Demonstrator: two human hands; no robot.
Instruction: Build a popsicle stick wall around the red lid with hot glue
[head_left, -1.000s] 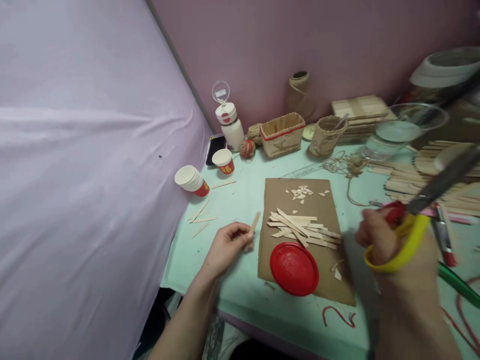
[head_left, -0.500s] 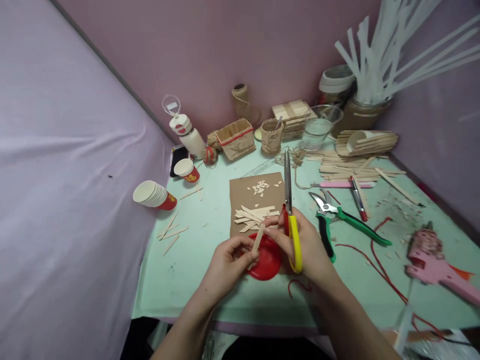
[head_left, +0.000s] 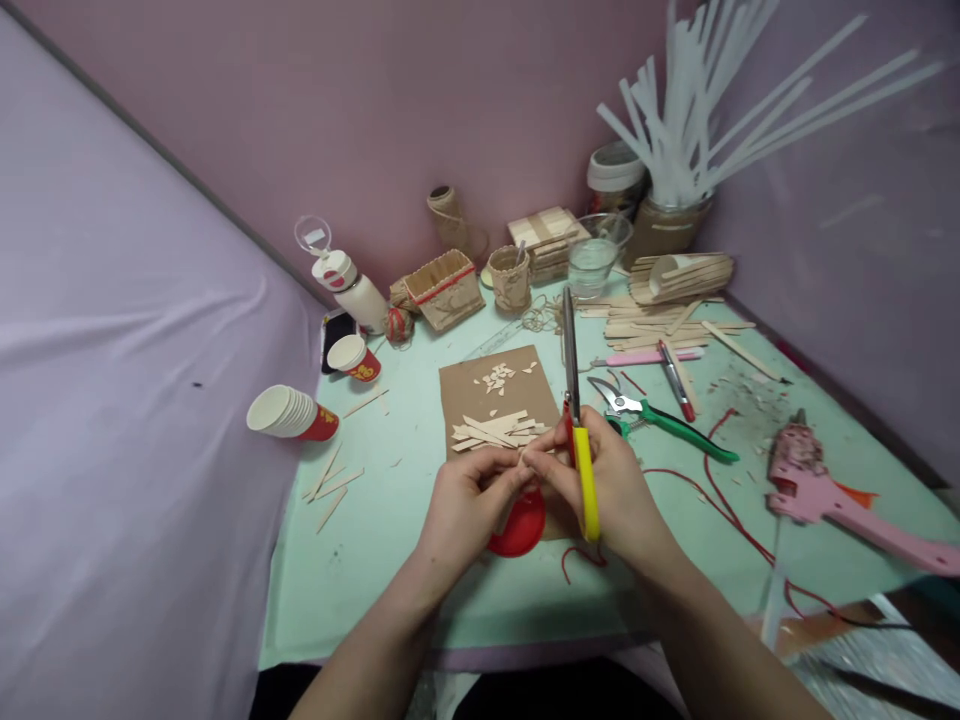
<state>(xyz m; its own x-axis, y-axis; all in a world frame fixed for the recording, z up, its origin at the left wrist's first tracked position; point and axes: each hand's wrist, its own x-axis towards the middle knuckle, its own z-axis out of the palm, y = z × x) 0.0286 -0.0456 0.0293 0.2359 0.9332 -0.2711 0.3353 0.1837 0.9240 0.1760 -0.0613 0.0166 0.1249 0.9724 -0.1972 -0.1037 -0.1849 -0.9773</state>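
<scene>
As the fingers of the left hand (head_left: 469, 500) and right hand (head_left: 616, 492) meet, apparently pinching a thin stick they hide, the right also grasps scissors (head_left: 572, 380), best kept pointing away. Wooden strips (head_left: 491, 431) lie just beyond the fingers.

So the cardboard (head_left: 461, 390) sits mid-tabletop (head_left: 360, 590), strips (head_left: 491, 432) lying on it, chips (head_left: 496, 378) behind those and the lid (head_left: 517, 535) in front. Stacked cups (head_left: 279, 412) are way over left, with a single cup (head_left: 352, 355) behind them and the bottle (head_left: 361, 302) behind that. Along the back, left to right: basket (head_left: 454, 302), pot (head_left: 510, 285), bowl (head_left: 576, 262). Pruners (head_left: 679, 430) are right of the cardboard, pen (head_left: 675, 378) behind them, glue gun (head_left: 810, 485) further right. Scissors (head_left: 587, 485) are in the right hand (head_left: 619, 485).
</scene>
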